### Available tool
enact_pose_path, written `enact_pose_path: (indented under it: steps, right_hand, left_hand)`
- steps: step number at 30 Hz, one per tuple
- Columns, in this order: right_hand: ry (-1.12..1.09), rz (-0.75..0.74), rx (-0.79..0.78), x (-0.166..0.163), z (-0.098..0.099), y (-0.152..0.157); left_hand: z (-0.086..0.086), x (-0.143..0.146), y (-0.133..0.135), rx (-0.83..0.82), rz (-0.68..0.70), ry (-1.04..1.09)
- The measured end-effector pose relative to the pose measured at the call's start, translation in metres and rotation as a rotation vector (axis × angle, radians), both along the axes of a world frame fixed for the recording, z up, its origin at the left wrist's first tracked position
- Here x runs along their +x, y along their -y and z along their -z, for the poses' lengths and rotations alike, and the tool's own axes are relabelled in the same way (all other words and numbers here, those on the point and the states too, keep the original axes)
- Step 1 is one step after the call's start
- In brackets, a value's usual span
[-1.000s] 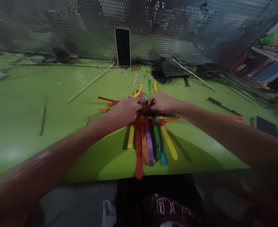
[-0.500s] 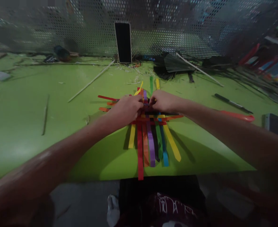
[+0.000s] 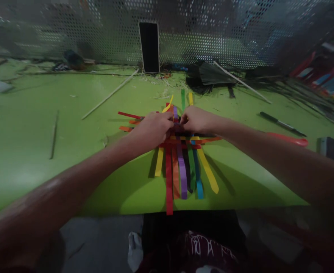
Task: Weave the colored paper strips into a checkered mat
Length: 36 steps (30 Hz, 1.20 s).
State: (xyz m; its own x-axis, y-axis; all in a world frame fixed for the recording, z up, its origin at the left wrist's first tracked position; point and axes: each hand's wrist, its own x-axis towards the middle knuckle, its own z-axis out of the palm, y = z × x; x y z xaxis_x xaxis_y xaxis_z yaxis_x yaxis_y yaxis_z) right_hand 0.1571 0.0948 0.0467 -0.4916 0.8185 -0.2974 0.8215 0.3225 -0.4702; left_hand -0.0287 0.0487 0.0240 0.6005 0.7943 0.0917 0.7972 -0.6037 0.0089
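Perforated metal sheeting (image 3: 104, 41) closes off the far side of the green bench (image 3: 27, 113) in the head view. Work position: the interlaced colored strips (image 3: 182, 170) lie at the middle of the bench, with a set of lengthwise strips extending toward the person and shorter crosswise ends projecting to both sides. One red strip (image 3: 169, 185) reaches the near edge.

Hand state: the left hand (image 3: 155, 127) rests over the left part of the crossing, fingers curled inward. The right hand (image 3: 197, 119) is opposite, just beside it, fingers bent toward the thumb. Both sets of fingertips meet the strips; whether either one pinches a strip cannot be determined, as the knuckles hide the contact.

Handling: the strips appear thin, light and flexible, and probably crease or slide out of line easily. Suitable hold points, by judgement, are the crossing, pressed flat, and a single strip close to the weave, not at its loose tip.

Containers: none can be identified with certainty. A dark cylindrical object (image 3: 74, 58) lies at the far left; its contents, if any, cannot be made out. Adjacent items: an upright phone (image 3: 150, 47) before the sheeting, and a pen (image 3: 282, 124) to the right.
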Motion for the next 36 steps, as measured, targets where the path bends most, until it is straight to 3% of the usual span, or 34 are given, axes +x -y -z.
enact_pose_path:
  steps: [4, 13, 19, 23, 25, 28, 31, 36]
  right_hand:
    - [-0.014, 0.000, -0.067, 0.001, -0.003, -0.002]
    - [0.039, 0.004, -0.039, -0.001, -0.005, -0.003]
    - [-0.124, 0.107, -0.023, 0.000, 0.006, 0.003]
    - [-0.385, 0.178, 0.042, 0.031, 0.008, 0.015]
    - [-0.446, 0.046, 0.309, 0.058, 0.009, 0.023]
    - [-0.263, -0.201, 0.599, 0.093, 0.018, 0.032]
    - [-0.184, -0.365, 0.612, 0.109, 0.035, 0.032]
    - [-0.173, -0.491, 0.631, 0.112, 0.055, 0.021]
  left_hand:
    - [-0.001, 0.000, 0.001, -0.005, 0.004, 0.003]
    - [0.002, -0.001, -0.001, 0.022, 0.057, -0.001]
    - [-0.001, 0.000, 0.000, 0.016, 0.046, -0.021]
    - [-0.001, -0.004, -0.002, 0.022, 0.059, 0.005]
    - [0.001, -0.006, -0.002, 0.024, 0.078, 0.036]
    - [0.006, -0.005, 0.002, 0.063, 0.150, 0.051]
    - [0.013, -0.002, 0.009, 0.156, 0.198, -0.005]
    - [0.021, -0.003, 0.011, 0.198, 0.234, 0.041]
